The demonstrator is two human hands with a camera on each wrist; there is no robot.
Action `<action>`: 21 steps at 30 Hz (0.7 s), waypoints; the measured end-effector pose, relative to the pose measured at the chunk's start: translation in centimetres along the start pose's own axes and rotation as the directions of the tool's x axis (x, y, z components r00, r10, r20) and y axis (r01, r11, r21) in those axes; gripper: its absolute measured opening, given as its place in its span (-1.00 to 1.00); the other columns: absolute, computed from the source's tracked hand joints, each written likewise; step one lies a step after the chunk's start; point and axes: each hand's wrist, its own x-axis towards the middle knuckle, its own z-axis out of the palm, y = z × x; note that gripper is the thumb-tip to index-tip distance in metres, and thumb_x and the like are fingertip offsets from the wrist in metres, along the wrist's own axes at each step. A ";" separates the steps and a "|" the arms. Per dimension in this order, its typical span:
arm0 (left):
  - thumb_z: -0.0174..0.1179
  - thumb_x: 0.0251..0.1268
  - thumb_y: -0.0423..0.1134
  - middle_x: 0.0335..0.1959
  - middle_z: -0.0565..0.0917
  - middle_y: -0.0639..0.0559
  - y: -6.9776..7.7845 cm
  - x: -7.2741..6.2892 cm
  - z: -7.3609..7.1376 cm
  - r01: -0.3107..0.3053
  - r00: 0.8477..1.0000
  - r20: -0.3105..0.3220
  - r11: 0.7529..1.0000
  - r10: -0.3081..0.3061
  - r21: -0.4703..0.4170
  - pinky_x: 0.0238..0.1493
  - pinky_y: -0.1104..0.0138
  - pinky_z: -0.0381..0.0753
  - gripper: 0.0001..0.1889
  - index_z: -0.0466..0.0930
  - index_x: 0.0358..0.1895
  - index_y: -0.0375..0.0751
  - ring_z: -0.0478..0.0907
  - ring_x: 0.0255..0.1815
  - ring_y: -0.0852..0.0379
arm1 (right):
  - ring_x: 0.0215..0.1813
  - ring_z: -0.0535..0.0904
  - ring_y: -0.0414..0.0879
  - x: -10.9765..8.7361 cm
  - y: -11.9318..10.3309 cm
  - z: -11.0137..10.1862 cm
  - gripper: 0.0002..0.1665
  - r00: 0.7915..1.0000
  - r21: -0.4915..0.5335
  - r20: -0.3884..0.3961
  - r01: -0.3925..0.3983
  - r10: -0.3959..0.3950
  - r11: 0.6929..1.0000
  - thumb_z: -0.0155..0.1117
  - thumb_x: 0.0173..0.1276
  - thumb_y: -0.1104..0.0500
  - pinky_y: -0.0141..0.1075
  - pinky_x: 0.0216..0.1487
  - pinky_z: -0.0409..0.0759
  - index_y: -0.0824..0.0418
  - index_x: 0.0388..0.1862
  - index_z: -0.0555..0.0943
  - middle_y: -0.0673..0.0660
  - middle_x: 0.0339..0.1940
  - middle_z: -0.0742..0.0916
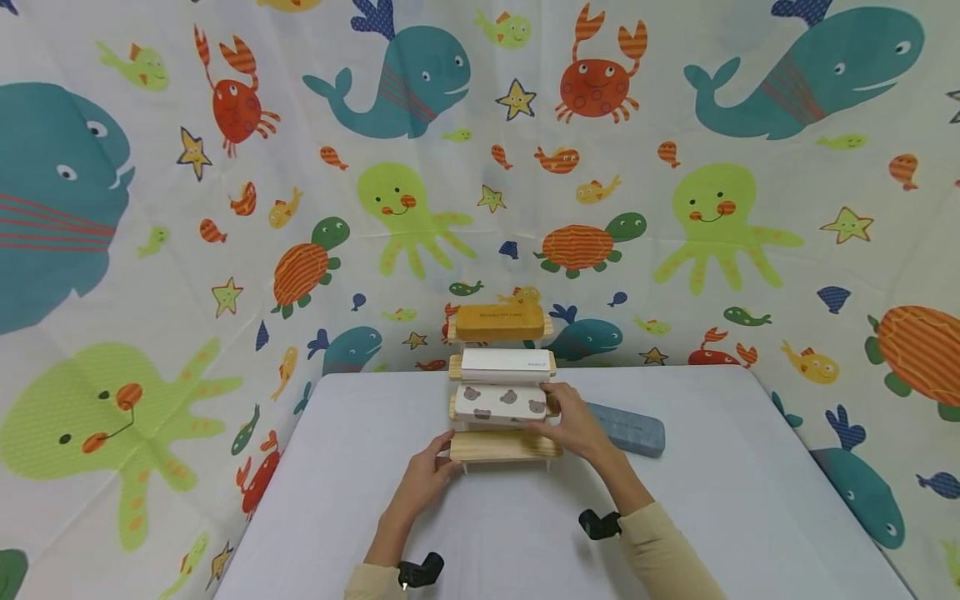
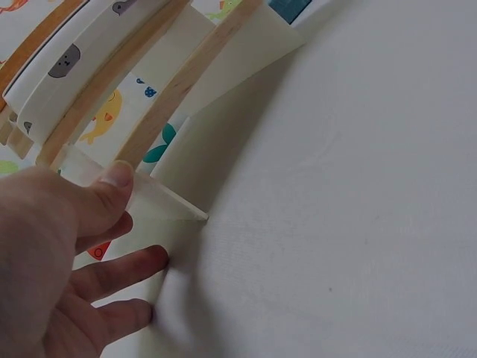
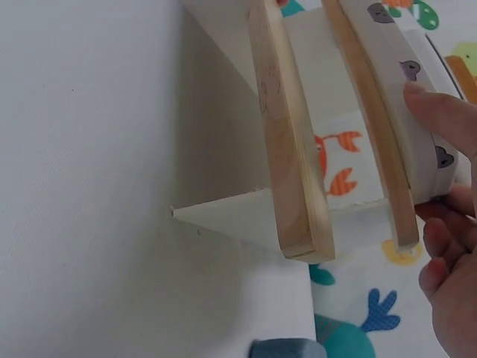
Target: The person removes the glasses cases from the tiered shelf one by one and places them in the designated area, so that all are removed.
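Observation:
A stepped display stand with wooden shelves and pale side supports stands on the table. My left hand holds the left end of its lowest shelf, with the thumb at the board's end in the left wrist view. On the shelf above lies a white glasses case with bear faces. My right hand grips that case at its right end, the thumb on its front side in the right wrist view. Higher up rest a plain white case and, on top, a mustard-yellow case.
A blue-grey case lies on the white table, just right of the stand and my right hand. A curtain printed with sea animals hangs close behind the table's back edge. Dark wrist cameras sit on both wrists.

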 end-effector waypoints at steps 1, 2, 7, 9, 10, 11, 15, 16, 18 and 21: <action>0.24 0.38 -0.33 0.28 0.56 -0.34 0.0 0.0 0.0 0.001 1.000 0.000 1.000 -0.001 0.001 0.10 0.13 0.70 -0.38 0.29 0.47 -0.24 0.71 0.10 -0.14 | 0.32 0.48 0.11 0.0 -0.1 0.0 0.00 1.000 -0.005 0.002 0.001 -0.001 1.000 0.58 0.12 -0.14 0.10 0.35 0.52 0.28 0.42 0.40 0.23 0.33 0.56; 0.24 0.38 -0.32 0.28 0.56 -0.33 0.0 0.0 0.0 0.002 1.000 0.000 1.000 -0.002 0.001 0.10 0.13 0.70 -0.38 0.29 0.47 -0.23 0.71 0.10 -0.14 | 0.32 0.48 0.11 0.1 -0.1 0.0 0.01 1.000 -0.012 0.005 -0.001 0.001 1.000 0.57 0.12 -0.15 0.09 0.35 0.52 0.28 0.43 0.39 0.22 0.33 0.56; 0.24 0.38 -0.32 0.28 0.57 -0.34 -0.2 0.1 -0.1 -0.002 1.000 0.000 1.000 0.002 0.008 0.10 0.11 0.69 -0.38 0.29 0.47 -0.23 0.71 0.10 -0.13 | 0.28 0.50 0.04 0.5 -0.3 0.4 0.10 0.999 -0.024 0.039 -0.024 0.025 0.999 0.55 0.10 -0.25 0.01 0.30 0.59 0.19 0.50 0.33 0.18 0.37 0.53; 0.25 0.38 -0.32 0.28 0.57 -0.34 -0.2 0.1 -0.1 -0.007 1.000 -0.001 1.000 0.007 0.008 0.10 0.10 0.69 -0.38 0.29 0.47 -0.23 0.72 0.09 -0.13 | 0.29 0.48 0.04 0.7 -0.3 0.6 0.11 0.998 -0.014 0.056 -0.032 0.033 0.999 0.56 0.09 -0.24 0.00 0.30 0.59 0.14 0.53 0.30 0.18 0.40 0.51; 0.25 0.38 -0.32 0.28 0.57 -0.35 -0.3 0.1 0.0 -0.009 1.000 -0.001 1.000 0.009 0.009 0.10 0.10 0.69 -0.37 0.29 0.48 -0.23 0.72 0.09 -0.13 | 0.31 0.47 0.05 0.8 -0.3 0.6 0.11 0.998 -0.009 0.061 -0.034 0.034 0.999 0.56 0.09 -0.23 0.02 0.32 0.56 0.12 0.53 0.30 0.18 0.41 0.50; 0.25 0.38 -0.31 0.28 0.57 -0.34 -0.3 0.1 0.0 -0.010 1.000 -0.001 1.000 0.010 0.009 0.10 0.10 0.69 -0.37 0.29 0.48 -0.23 0.72 0.09 -0.13 | 0.33 0.45 0.06 0.9 -0.3 0.7 0.11 0.997 -0.006 0.065 -0.032 0.032 0.999 0.57 0.09 -0.22 0.04 0.34 0.54 0.10 0.54 0.29 0.18 0.42 0.49; 0.25 0.38 -0.31 0.28 0.57 -0.35 -0.4 0.1 0.1 -0.009 1.000 -0.001 1.000 0.009 0.012 0.10 0.10 0.69 -0.37 0.28 0.48 -0.23 0.71 0.09 -0.14 | 0.43 0.39 0.11 1.2 -0.6 0.9 0.13 0.997 -0.008 0.074 -0.030 0.030 1.000 0.58 0.09 -0.19 0.10 0.44 0.43 0.09 0.55 0.27 0.19 0.47 0.45; 0.25 0.38 -0.31 0.28 0.57 -0.34 -0.4 0.1 0.1 -0.007 1.000 0.000 1.000 0.007 0.012 0.11 0.10 0.69 -0.36 0.28 0.48 -0.23 0.71 0.09 -0.14 | 0.43 0.40 0.11 1.2 -0.7 0.9 0.13 0.997 -0.008 0.074 -0.028 0.029 1.000 0.58 0.09 -0.19 0.10 0.45 0.43 0.09 0.55 0.26 0.19 0.47 0.45; 0.25 0.38 -0.30 0.28 0.56 -0.35 -0.4 0.1 0.1 -0.006 1.000 0.000 1.000 0.006 0.013 0.10 0.09 0.69 -0.36 0.28 0.48 -0.23 0.71 0.09 -0.14 | 0.44 0.40 0.10 1.3 -0.8 0.9 0.12 0.997 -0.006 0.072 -0.030 0.031 1.000 0.59 0.08 -0.17 0.11 0.45 0.42 0.09 0.55 0.27 0.18 0.47 0.45; 0.25 0.38 -0.29 0.29 0.56 -0.33 -0.4 0.1 0.1 -0.004 1.000 0.001 1.000 0.004 0.013 0.10 0.09 0.69 -0.36 0.28 0.48 -0.23 0.71 0.09 -0.13 | 0.39 0.46 0.09 1.3 -1.0 0.9 0.09 0.997 -0.016 0.066 -0.033 0.034 0.999 0.60 0.08 -0.13 0.07 0.43 0.46 0.13 0.52 0.31 0.18 0.44 0.48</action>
